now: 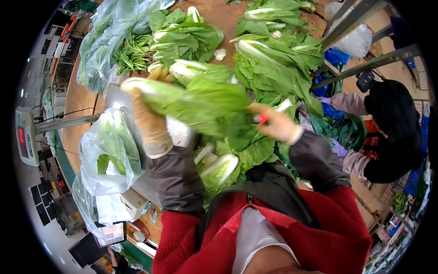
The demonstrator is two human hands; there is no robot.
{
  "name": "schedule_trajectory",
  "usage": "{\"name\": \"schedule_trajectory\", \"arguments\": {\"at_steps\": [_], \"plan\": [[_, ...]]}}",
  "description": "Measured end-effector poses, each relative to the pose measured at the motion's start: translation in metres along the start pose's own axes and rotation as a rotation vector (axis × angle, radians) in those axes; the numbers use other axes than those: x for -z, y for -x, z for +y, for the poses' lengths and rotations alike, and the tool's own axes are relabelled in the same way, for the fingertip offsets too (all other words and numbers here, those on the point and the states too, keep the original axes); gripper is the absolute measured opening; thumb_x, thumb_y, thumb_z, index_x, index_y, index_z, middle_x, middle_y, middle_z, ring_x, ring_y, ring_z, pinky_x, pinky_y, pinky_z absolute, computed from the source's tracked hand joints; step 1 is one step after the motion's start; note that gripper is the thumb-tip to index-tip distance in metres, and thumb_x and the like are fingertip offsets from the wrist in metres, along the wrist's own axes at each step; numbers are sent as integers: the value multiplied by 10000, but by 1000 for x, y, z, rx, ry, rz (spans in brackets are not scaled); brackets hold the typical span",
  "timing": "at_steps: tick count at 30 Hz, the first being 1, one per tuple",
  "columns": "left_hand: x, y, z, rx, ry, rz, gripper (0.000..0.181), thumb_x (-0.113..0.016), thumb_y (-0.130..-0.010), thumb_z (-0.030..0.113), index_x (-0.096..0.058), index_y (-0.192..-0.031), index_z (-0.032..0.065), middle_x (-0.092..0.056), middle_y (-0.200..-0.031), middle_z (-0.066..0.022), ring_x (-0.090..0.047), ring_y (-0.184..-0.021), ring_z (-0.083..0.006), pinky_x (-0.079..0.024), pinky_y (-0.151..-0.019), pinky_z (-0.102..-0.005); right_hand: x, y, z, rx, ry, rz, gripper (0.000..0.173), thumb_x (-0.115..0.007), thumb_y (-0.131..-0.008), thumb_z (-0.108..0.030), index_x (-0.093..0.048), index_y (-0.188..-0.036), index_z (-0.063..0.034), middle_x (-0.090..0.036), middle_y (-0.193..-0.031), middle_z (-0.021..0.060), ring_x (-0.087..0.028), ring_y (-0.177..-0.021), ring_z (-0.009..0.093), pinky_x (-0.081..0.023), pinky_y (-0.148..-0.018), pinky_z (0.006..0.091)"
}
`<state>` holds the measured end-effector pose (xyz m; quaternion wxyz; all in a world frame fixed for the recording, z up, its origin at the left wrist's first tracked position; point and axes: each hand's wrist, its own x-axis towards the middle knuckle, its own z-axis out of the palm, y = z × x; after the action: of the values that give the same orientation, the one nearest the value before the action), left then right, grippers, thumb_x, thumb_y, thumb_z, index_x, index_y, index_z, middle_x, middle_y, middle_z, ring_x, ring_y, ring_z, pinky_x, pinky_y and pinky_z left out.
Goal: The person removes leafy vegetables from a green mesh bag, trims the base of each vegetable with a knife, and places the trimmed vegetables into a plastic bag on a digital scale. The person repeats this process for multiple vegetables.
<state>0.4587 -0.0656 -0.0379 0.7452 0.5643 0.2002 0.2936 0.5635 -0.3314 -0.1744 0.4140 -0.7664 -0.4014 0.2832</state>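
Observation:
A long head of Chinese cabbage (195, 101), blurred by motion, lies across my view with its white base to the left. Around that base is my left hand (149, 120), in a tan glove. My right hand (280, 125), also gloved, is at the leafy end, closed on a small red tool (262, 119) mostly hidden by the fingers. Whether those fingers also touch the leaves, I cannot tell. Beyond the held head lies another cabbage (202, 71) on the table. Nearer my body, a cut cabbage (220, 169) rests among loose leaves.
Cabbages (273, 61) are piled at the far right, with leafy greens (188, 41) and plastic bags (116, 37) at the far left. A bagged cabbage (113, 147) rests on the metal scale pan beside the scale display (26, 137). Another person (393, 130) works beyond metal posts (369, 65).

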Motion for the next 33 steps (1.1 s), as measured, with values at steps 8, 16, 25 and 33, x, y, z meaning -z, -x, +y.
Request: {"name": "schedule_trajectory", "arguments": {"at_steps": [8,16,25,33], "plan": [[20,5,-110,644,-562,-271,527,-680,-833,389,-566,-1179,8,-655,-1053,-130,-632,-865,-216,-498,-784,-316,27,67,45,-307,380,-31,278,-647,-764,-153,-632,-1040,-117,-635,-1005,133,-630,-937,314,-504,-796,394],[-27,-1,-160,754,-655,-511,522,-727,-789,287,-575,-1175,-29,-659,-1028,-127,-622,-900,-194,-484,-795,-315,6,3,90,-248,407,221,389,-662,-764,-128,-609,-1144,-188,-559,-1027,111,-610,-902,337,-502,-779,419],[18,13,-41,324,-60,-77,589,-698,-797,349,-510,-1236,5,-608,-1093,-104,-587,-989,-214,-460,-890,-348,75,82,61,-223,269,138,251,-631,-699,-69,-643,-950,-63,-560,-1067,131,-599,-933,302,-476,-842,366],[54,1,-11,58,-15,53,594,-642,-845,382,-459,-1293,37,-546,-1218,-90,-517,-1128,-223,-392,-995,-367,-41,29,44,-240,298,-88,697,-729,-707,-206,-440,-1330,-90,-592,-1123,186,-623,-921,361,-514,-778,391]]}}
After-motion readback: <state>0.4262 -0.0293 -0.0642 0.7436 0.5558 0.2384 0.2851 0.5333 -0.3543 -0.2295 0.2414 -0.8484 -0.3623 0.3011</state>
